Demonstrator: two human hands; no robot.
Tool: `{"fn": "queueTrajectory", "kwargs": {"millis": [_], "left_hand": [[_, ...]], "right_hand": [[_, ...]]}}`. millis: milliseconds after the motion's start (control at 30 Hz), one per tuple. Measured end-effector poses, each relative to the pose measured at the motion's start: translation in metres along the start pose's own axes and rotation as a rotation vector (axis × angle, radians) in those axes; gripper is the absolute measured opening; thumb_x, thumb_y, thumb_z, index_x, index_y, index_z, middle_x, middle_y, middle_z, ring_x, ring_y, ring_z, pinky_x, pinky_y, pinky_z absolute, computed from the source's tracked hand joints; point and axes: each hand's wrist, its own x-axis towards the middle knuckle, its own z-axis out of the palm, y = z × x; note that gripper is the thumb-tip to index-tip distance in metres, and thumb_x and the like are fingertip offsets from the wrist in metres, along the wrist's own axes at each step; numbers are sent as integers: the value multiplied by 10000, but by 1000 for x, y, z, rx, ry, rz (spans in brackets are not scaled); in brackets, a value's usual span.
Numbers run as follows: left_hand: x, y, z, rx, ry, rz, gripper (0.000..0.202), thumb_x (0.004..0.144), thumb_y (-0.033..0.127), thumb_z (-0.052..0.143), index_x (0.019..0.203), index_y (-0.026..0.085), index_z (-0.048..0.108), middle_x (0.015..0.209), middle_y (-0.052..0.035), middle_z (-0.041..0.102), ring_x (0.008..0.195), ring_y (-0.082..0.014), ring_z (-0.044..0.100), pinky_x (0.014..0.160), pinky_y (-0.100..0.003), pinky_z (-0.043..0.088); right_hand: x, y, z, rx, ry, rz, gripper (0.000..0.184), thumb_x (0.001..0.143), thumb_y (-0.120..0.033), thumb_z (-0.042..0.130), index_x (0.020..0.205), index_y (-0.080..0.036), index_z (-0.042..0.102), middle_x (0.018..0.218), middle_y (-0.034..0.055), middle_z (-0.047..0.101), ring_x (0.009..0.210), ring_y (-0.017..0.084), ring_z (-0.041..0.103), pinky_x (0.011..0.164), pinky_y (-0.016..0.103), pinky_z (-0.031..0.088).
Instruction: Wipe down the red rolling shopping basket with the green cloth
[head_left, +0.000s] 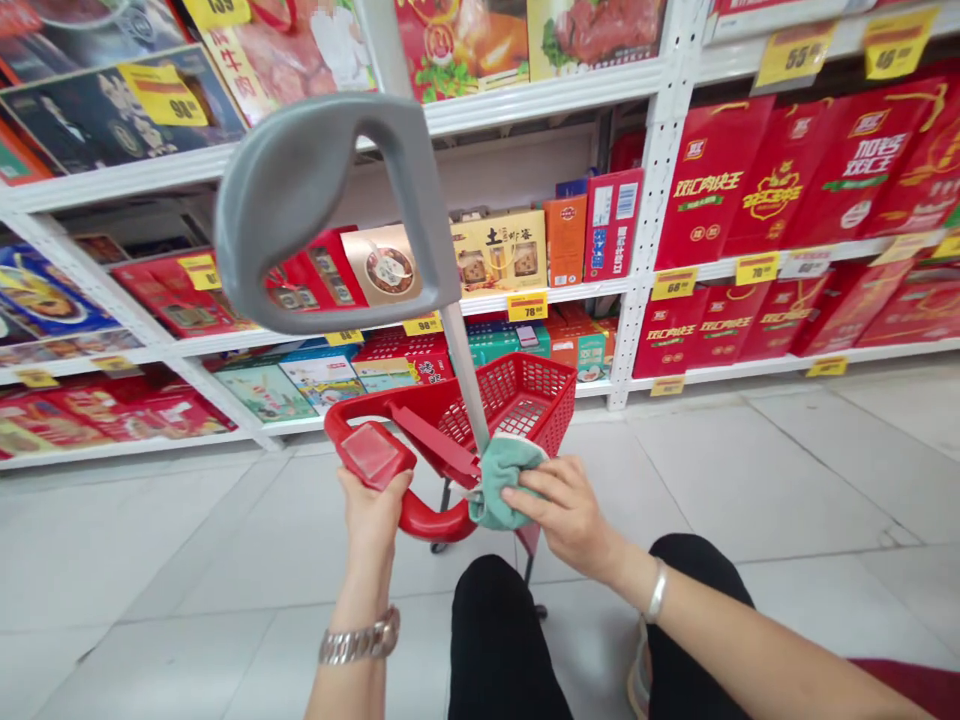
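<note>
A red shopping cart (pixel 431 522) stands in front of me, its perforated basket (pixel 551 405) facing the shelves. My left hand (pixel 373 500) is closed around the red handle, with the thumb beside a clear-topped rectangular panel (pixel 369 452). In my right hand (pixel 566 505) is a bunched green cloth (pixel 504 482), pressed against the handle's right side near the foot of a grey pole (pixel 465 375). That pole rises from the cart and carries a large grey loop grip (pixel 292 215) close to my view. The cloth hides part of the handle beneath it.
White shelving (pixel 637 250) runs behind the cart, stacked with boxed foods and yellow price tags. Red gift bags (pixel 712 180) fill the right-hand shelves. Grey floor tiles (pixel 750 470) lie around the cart. My knees (pixel 502 640) are close below it.
</note>
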Motion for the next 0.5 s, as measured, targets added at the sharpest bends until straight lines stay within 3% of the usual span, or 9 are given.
{"fn": "queueTrajectory", "kwargs": {"millis": [167,300,400,500], "left_hand": [[21,16,-15,-80,-12,-73,703,588,372,801,1200,225,487,952,-6,655,798,-198,656,775,-367,575],[39,25,-25,-93,2,-76,671,494,363,795,1087,229,512,901,13,614,774,-186,588,771,-362,543],[50,30,-29,-74,-9,-73,643,454,349,783,1032,235,524,886,16,601,779,-191,568,778,-364,529],[60,36,-32,-39,-72,-64,625,463,353,785,1027,241,540,868,22,602,773,-200,571,766,-369,533]], "right_hand": [[-18,21,31,-22,-42,56,367,985,-98,542,1233,-278,743,1091,49,771,1005,186,614,861,366,433],[-38,55,49,-102,-231,250,439,957,-62,533,1267,-291,744,1113,60,770,982,197,586,832,362,390],[-40,82,46,-180,-390,495,515,904,-2,530,1281,-282,743,1137,69,771,1002,215,564,825,358,359],[-36,104,33,-238,-416,638,520,880,15,509,1261,-238,757,1124,109,765,1020,247,544,820,372,346]]}}
